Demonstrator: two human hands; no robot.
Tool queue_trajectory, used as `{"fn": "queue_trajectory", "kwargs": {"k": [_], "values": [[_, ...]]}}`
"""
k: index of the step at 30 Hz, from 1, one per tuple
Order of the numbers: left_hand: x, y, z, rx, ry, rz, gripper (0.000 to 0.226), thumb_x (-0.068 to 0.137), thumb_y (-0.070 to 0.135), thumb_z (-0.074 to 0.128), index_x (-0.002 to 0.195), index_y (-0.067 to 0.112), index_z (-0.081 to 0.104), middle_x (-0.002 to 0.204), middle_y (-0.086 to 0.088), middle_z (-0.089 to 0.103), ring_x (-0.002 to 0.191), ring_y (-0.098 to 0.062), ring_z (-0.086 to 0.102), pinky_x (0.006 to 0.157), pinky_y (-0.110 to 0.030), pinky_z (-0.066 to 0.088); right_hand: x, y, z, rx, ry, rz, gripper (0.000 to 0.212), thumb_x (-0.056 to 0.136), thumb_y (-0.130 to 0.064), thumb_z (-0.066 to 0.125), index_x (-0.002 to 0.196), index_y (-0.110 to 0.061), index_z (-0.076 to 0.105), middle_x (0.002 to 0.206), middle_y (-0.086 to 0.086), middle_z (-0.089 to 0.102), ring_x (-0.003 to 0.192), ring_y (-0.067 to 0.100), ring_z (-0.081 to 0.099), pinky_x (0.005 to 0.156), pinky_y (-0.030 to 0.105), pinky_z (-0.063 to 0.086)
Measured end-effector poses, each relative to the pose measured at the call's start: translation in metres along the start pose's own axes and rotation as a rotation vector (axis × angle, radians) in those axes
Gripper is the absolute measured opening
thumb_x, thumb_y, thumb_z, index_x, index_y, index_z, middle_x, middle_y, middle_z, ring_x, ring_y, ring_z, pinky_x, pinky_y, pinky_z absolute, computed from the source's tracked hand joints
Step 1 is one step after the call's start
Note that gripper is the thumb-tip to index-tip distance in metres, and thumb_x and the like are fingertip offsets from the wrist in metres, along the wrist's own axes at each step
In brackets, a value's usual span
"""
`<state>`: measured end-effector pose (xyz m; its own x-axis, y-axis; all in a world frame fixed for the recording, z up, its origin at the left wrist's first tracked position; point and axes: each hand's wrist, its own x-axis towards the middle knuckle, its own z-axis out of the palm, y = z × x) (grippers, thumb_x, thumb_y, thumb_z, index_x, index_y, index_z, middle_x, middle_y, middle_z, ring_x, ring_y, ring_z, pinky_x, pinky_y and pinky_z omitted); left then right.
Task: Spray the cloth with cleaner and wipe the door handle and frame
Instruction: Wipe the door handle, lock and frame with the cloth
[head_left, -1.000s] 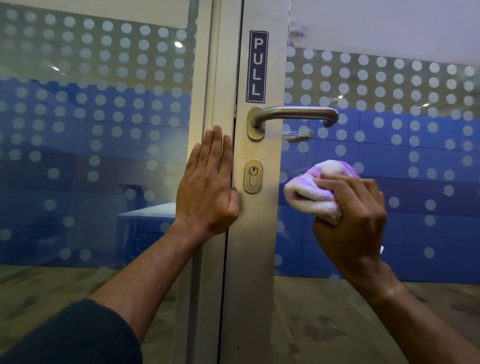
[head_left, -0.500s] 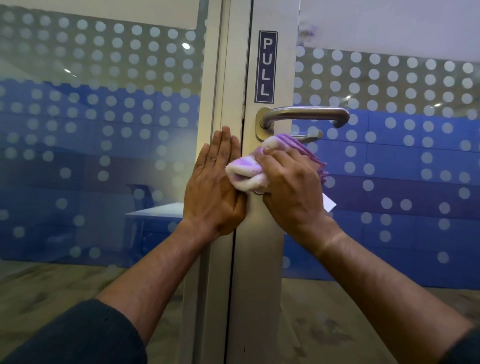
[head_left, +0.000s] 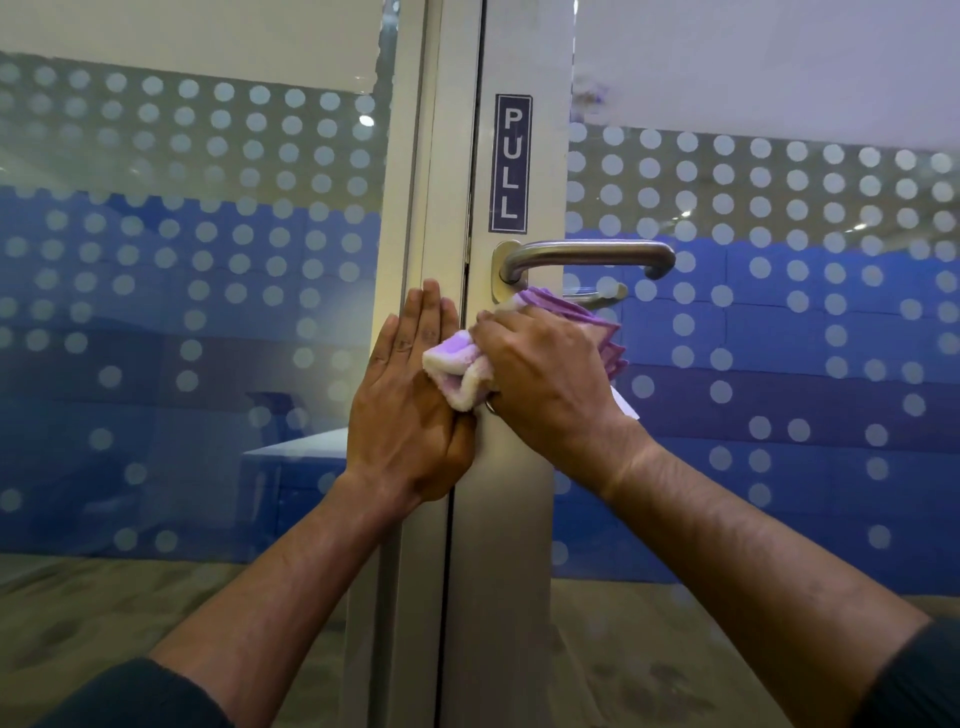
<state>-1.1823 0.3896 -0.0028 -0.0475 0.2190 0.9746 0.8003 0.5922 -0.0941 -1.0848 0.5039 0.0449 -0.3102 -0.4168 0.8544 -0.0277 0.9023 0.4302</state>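
door (head_left: 511, 519): pale metal stile between dotted glass panes; it is the landmark for every line here.
frame (head_left: 400, 208): fixed post just left of the door, a thin dark gap between the two.
risk, pinch: the left hand spans that gap, so if the door shifts under the wiping push, skin could be caught there.
risk, missed spots: the wad covers the lock area below the handle (head_left: 587, 260); the lever above looks untouched and could be skipped.
left hand (head_left: 410, 410): flat on the frame, fingers (head_left: 423, 322) straight and pressed together, holding nothing.
right hand (head_left: 545, 384): on the door face below the handle, fingers curled, gripping the cloth.
cloth (head_left: 457, 371): purple and white, bunched, pressed to the door, its edge touching the left hand.
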Motion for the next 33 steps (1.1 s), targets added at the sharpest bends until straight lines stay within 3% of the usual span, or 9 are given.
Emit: {"fn": "queue_trajectory", "kwargs": {"k": [4,11,14,18,20,28,33], "values": [[0.001,0.002,-0.004,-0.024,0.007,0.004,0.075,0.092,0.038,0.034,0.155,0.007,0.008,0.164,-0.012,0.001,0.153,-0.023,-0.001,0.125,-0.04,0.004,-0.006,0.001,0.0,-0.034,0.026,0.047,0.033,0.093,-0.035,0.059,0.115,-0.01,0.06,0.112,0.009,0.065,0.096,0.022,0.061,0.079,0.033,0.051],[0.0,0.002,-0.008,0.098,-0.059,0.022,0.09,0.079,0.027,0.044,0.155,0.005,0.002,0.164,-0.015,-0.007,0.152,-0.023,-0.011,0.125,-0.041,0.003,-0.016,0.018,-0.014,-0.027,0.061,0.169,0.019,0.088,-0.021,0.062,0.102,-0.008,0.065,0.097,0.011,0.067,0.086,0.023,0.062,0.069,0.031,0.048],[0.001,0.002,-0.009,0.132,-0.079,0.025,0.093,0.077,0.027,0.044,0.155,0.005,-0.002,0.163,-0.015,-0.01,0.152,-0.023,-0.014,0.125,-0.04,0.0,-0.029,0.032,-0.023,0.106,0.246,0.256,0.015,0.084,-0.012,0.062,0.097,-0.007,0.068,0.095,0.008,0.069,0.084,0.022,0.063,0.069,0.037,0.053],[0.001,0.002,-0.009,0.099,-0.074,0.025,0.093,0.078,0.029,0.042,0.155,0.005,-0.003,0.163,-0.014,-0.011,0.152,-0.023,-0.013,0.125,-0.04,0.0,-0.049,0.043,-0.034,0.204,0.596,0.343,0.013,0.081,0.001,0.063,0.09,-0.007,0.069,0.078,-0.007,0.061,0.067,0.001,0.049,0.063,0.002,0.037],[0.001,0.002,-0.009,0.095,-0.074,0.025,0.092,0.078,0.028,0.042,0.155,0.005,-0.003,0.163,-0.015,-0.011,0.152,-0.023,-0.013,0.125,-0.04,0.0,-0.049,0.045,-0.037,0.216,0.662,0.368,0.008,0.08,0.001,0.066,0.084,-0.006,0.066,0.071,-0.009,0.053,0.055,0.002,0.04,0.058,-0.002,0.033],[0.001,0.003,-0.009,0.082,-0.082,0.023,0.092,0.078,0.029,0.041,0.155,0.006,-0.005,0.163,-0.014,-0.014,0.151,-0.023,-0.015,0.125,-0.04,-0.002,-0.05,0.044,-0.033,0.318,0.63,0.4,0.008,0.083,-0.007,0.071,0.087,-0.006,0.064,0.072,-0.003,0.059,0.057,0.001,0.052,0.055,0.002,0.037],[0.0,0.003,-0.009,0.083,-0.087,0.02,0.092,0.079,0.027,0.042,0.155,0.005,-0.005,0.163,-0.014,-0.014,0.151,-0.023,-0.015,0.125,-0.04,-0.003,-0.043,0.033,-0.029,0.218,0.454,0.227,0.02,0.083,0.002,0.062,0.101,-0.004,0.068,0.089,0.008,0.07,0.077,0.022,0.065,0.064,0.031,0.053]]}}
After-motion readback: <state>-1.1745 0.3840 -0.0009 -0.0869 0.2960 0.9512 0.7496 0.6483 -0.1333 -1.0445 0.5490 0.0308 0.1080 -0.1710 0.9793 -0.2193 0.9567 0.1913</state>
